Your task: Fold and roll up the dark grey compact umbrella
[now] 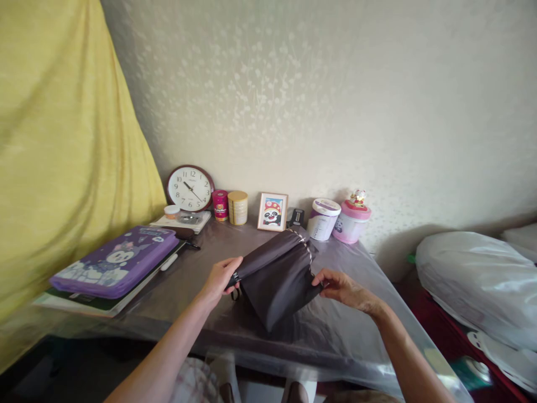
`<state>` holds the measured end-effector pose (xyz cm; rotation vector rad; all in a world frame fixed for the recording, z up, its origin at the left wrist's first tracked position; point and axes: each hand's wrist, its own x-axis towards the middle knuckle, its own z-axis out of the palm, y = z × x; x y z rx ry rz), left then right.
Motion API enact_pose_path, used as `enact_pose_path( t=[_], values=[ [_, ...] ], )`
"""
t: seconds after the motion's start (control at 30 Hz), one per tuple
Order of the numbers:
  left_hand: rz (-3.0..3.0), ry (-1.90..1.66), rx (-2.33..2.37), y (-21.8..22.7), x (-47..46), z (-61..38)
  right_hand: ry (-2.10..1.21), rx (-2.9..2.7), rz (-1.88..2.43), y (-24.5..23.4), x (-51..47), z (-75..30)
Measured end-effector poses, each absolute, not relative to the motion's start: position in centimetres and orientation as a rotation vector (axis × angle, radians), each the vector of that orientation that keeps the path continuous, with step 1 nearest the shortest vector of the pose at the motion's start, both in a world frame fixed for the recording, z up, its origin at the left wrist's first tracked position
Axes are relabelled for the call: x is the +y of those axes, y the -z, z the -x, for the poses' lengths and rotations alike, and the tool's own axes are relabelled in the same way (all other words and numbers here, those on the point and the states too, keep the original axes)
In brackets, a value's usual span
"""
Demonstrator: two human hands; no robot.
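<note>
A dark folding umbrella (277, 280) lies slanted over the table, its canopy loose and partly fanned out toward me. Around the handle end at the left, my left hand (222, 277) is closed; a small wrist loop dangles beneath it. My right hand (338, 288) pinches a corner of the canopy between thumb and fingers at the right. A patterned edging runs along the canopy's far rim, between the umbrella's top end and my right hand.
The table (176, 313) has a clear plastic cover. On its left sit a purple case (117, 260) and books. A clock (191, 188), tins (238, 208), a framed panda picture (272, 211) and tubs (324, 219) line the wall. White plastic bags (478, 280) lie beyond the right edge.
</note>
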<state>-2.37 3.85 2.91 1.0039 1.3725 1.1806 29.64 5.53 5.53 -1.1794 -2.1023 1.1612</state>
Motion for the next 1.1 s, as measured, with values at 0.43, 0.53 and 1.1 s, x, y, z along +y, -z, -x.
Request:
enact_pose_path(
  t=[0.43,0.53,1.1],
  values=[
    [-1.056,-1.146,1.433,-2.1,4.2,2.1,-0.647,-2.011,0.964,-10.7,3.9,-27.5],
    [-1.108,-1.143,1.406,-2.0,4.3,1.8,-0.689,-1.947,0.997,-10.7,3.9,-26.6],
    [-1.368,-1.050,1.211,-1.8,2.4,-0.5,-0.762,-1.581,1.011,-7.3,10.0,-23.4]
  ],
)
